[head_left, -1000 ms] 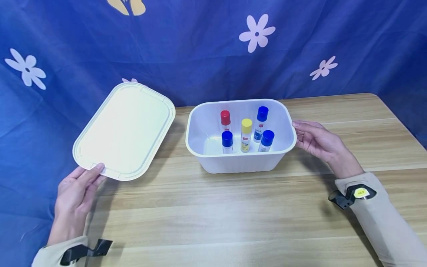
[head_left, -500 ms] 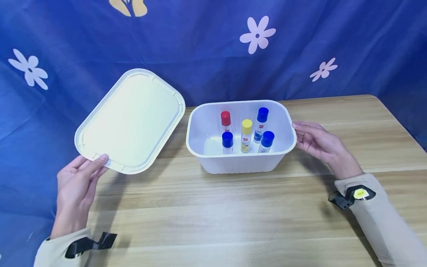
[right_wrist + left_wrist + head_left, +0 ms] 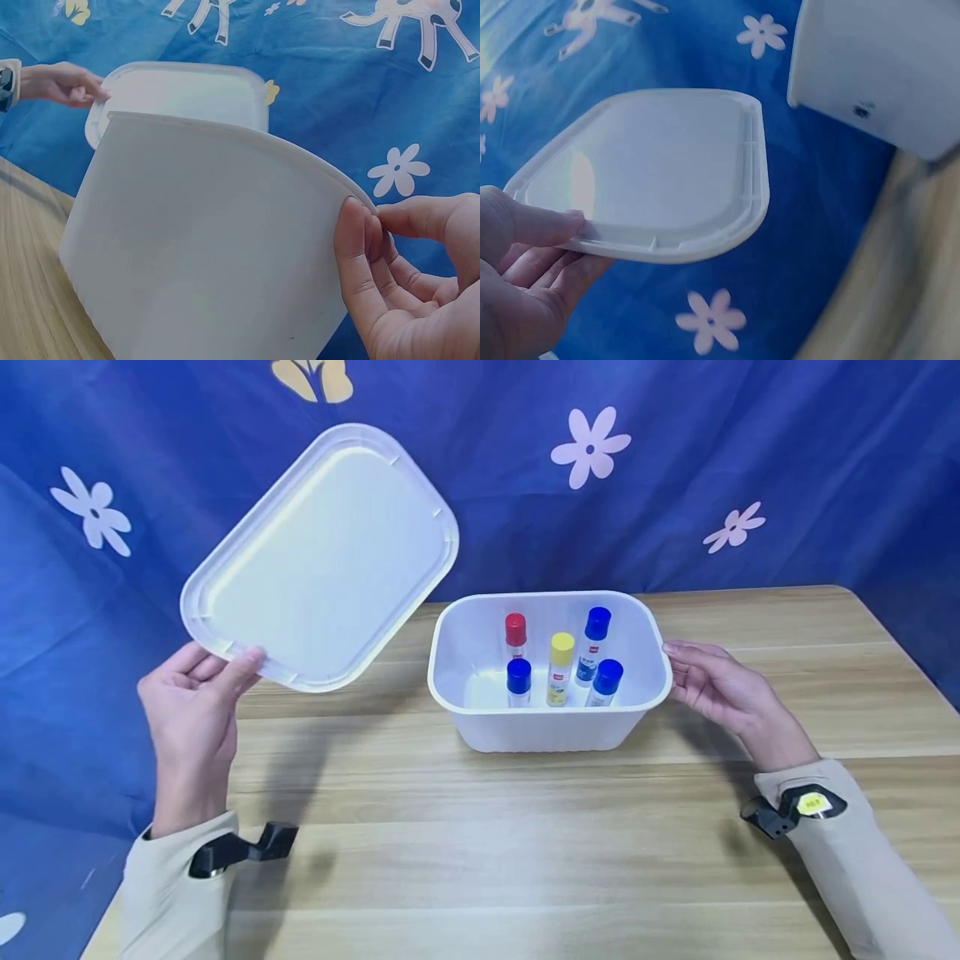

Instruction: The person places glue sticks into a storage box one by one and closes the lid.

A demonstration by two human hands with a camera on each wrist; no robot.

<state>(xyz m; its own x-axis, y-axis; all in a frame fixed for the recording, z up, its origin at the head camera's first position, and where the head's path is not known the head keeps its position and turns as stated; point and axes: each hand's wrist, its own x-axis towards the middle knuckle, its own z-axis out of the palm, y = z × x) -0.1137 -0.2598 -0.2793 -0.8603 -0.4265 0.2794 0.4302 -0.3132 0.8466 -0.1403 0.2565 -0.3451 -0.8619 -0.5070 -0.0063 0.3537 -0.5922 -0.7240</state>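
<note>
My left hand [image 3: 197,702] pinches a white rectangular lid [image 3: 322,560] by its near corner, thumb on the face and fingers beneath. The lid is tilted in the air, left of and above a white plastic bin [image 3: 551,731]. In the left wrist view the raised lip of the lid [image 3: 660,165] faces up. On the bin's right end, my right hand [image 3: 720,693] pinches the rim; the right wrist view has thumb and fingertips on either side of that edge. Inside the bin stand several glue sticks: a red-capped one [image 3: 515,631], a yellow-capped one [image 3: 559,672] and blue-capped ones [image 3: 518,677].
The bin stands on a wood-grain table [image 3: 480,835], near its back edge. Behind hangs a blue cloth [image 3: 495,485] with pale flowers, which also covers the left side. Dark straps [image 3: 232,852] sit on both sleeved wrists.
The left hand has raised the lid and brought it to the right, tilting it more steeply. The right hand stays at the bin's rim, and the glue sticks keep their places.
</note>
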